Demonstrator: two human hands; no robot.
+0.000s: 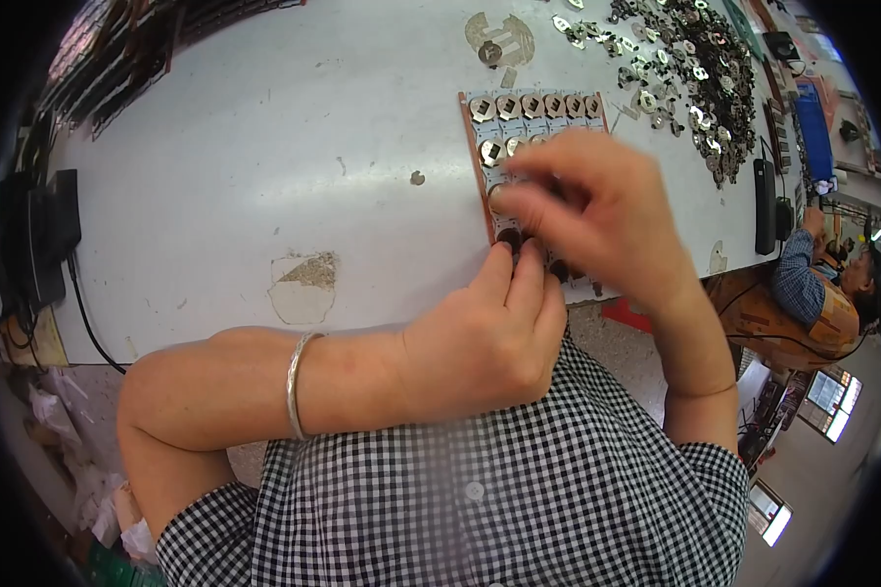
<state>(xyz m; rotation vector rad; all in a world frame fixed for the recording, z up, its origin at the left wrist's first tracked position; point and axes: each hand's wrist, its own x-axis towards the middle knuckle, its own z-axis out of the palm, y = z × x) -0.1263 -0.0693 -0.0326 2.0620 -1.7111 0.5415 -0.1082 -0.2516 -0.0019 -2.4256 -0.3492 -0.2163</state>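
A panel of small circuit boards (544, 124), with reddish-brown side strips, lies on the table in front of me. Rows of round silvery metal clips (508, 107) sit on it. Over its middle rows is my right hand (607, 205), slightly blurred, thumb and index finger apart with nothing visible between them. My left hand (499, 328) is at the panel's near end, its fingers curled and close together. Their tips touch a dark round piece (508, 238); whatever they grip is hidden. Both hands cover much of the panel's near part.
Loose metal clips (705, 78) are heaped at the far right of the white table (196, 196). Stacked dark panels (117, 68) fill the far left corner. Black devices with a cable (64, 220) stand at the left edge. Another person (803, 284) sits at the right.
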